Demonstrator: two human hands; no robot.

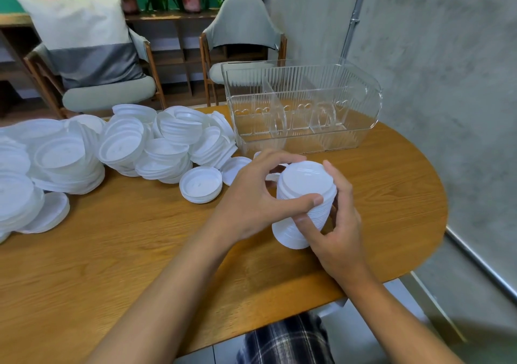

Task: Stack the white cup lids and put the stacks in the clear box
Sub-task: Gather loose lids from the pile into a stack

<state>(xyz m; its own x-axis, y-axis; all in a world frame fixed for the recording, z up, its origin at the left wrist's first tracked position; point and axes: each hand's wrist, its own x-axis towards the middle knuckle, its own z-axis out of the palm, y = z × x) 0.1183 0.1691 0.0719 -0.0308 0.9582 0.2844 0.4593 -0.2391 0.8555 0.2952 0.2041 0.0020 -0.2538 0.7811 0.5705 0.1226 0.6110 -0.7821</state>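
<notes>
1. I see both hands wrapped round the tall stack of white round plastic cup lids (305, 196), just right of the middle of my view. The left hand (251, 204) pinches the top part with thumb and fingers. The right hand (338, 224) curls round the lower part. The stack leans, with its top toward 1 o'clock. I cannot tell if its bottom touches the round wooden table (140, 252).
2. The lids look thin and slippery. If one hand squeezes too softly, I think the stack could bend in the middle and lids could slide out.
3. The clear ribbed plastic box (363, 95) sits at 12 o'clock from the stack, close by. Its slots look narrow. If the stack goes in crooked, it could bump a divider or the rim and spill.
4. The big heap of loose white lids (126, 145) lies at 9 to 10 o'clock. A swinging left arm could knock it over.
5. The table edge is near at 4 o'clock, so dropped lids could roll off.
</notes>
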